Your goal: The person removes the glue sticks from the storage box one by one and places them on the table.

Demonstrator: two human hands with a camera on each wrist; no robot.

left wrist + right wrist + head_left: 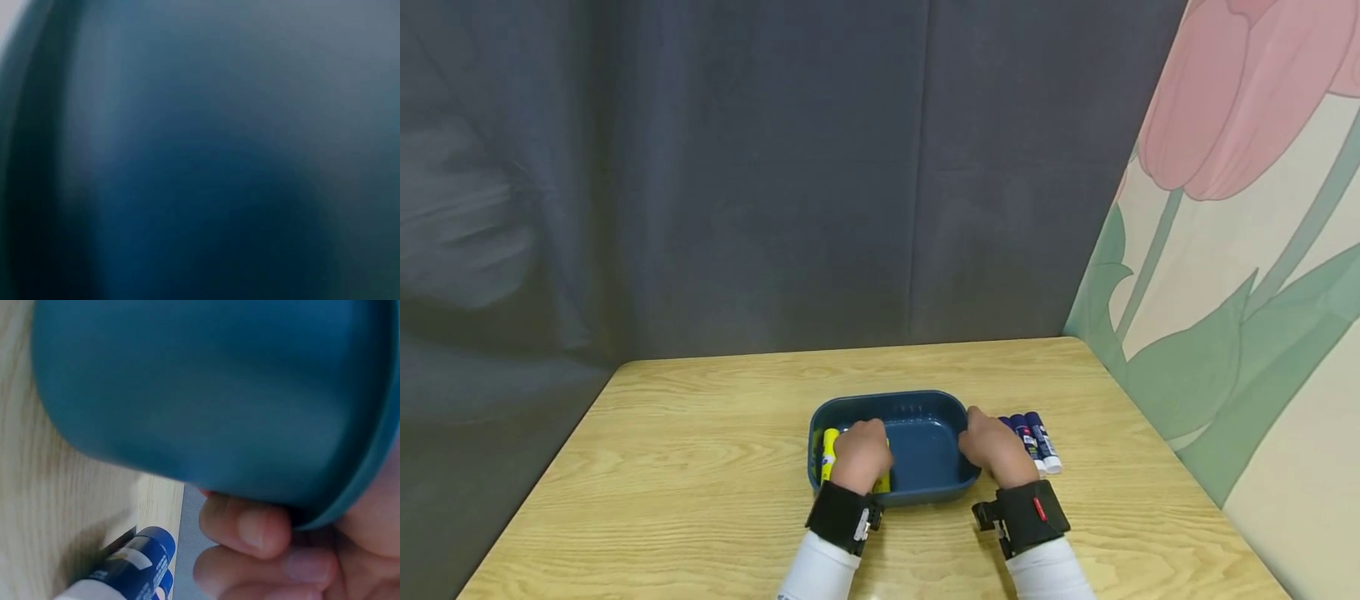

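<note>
A dark blue rectangular tray (925, 446) with rounded corners stands on the table. My right hand (994, 446) grips its right end, with fingers (250, 531) curled under the rim in the right wrist view. Over the left part of the tray, my left hand (862, 454) reaches down inside. Its fingers are hidden below the back of the hand, so what they hold does not show. A yellow stick-shaped tube (829, 450) lies left of that hand, and more yellow (883, 482) shows at its right. The left wrist view is blurred, filled by blue surface.
Several dark blue glue sticks (1036, 437) with white ends lie side by side just right of the tray, close to my right hand. The wooden table (700, 500) meets a dark curtain (775, 208) behind and a flower-painted wall (1247, 292) at right.
</note>
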